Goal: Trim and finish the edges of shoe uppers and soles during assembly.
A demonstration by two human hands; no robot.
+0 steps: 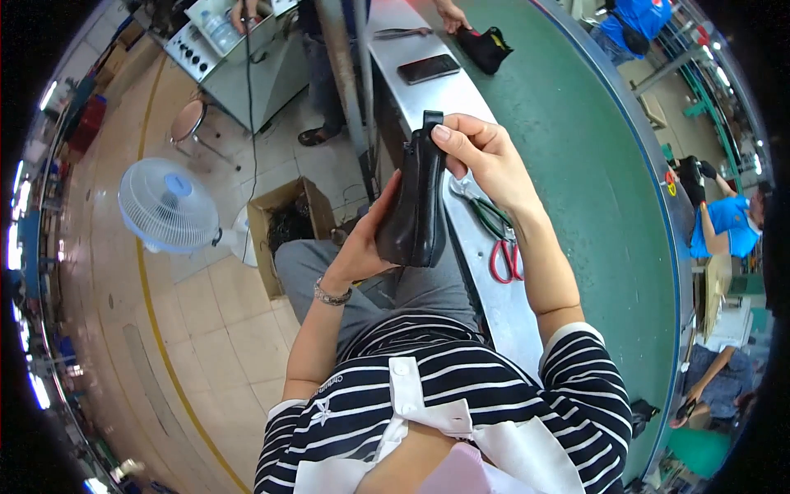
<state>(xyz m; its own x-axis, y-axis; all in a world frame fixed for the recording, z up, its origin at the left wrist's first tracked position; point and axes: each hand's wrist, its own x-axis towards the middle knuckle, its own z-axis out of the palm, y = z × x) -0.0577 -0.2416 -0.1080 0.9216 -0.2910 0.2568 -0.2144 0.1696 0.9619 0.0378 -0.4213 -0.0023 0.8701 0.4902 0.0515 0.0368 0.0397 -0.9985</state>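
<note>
A black leather boot upper is held up in front of my body, its rounded toe end toward me. My left hand wraps its left side and lower part, with some fingers hidden behind it. At the far end my right hand pinches the top edge beside a black pull loop, thumb on the near side. Below my right forearm, green-handled pliers and red-handled scissors lie on a metal ledge.
Farther along the ledge are a dark phone and a slim tool. A green conveyor belt runs to the right, carrying another black boot upper touched by another person's hand. Left are a cardboard box, fan and stool.
</note>
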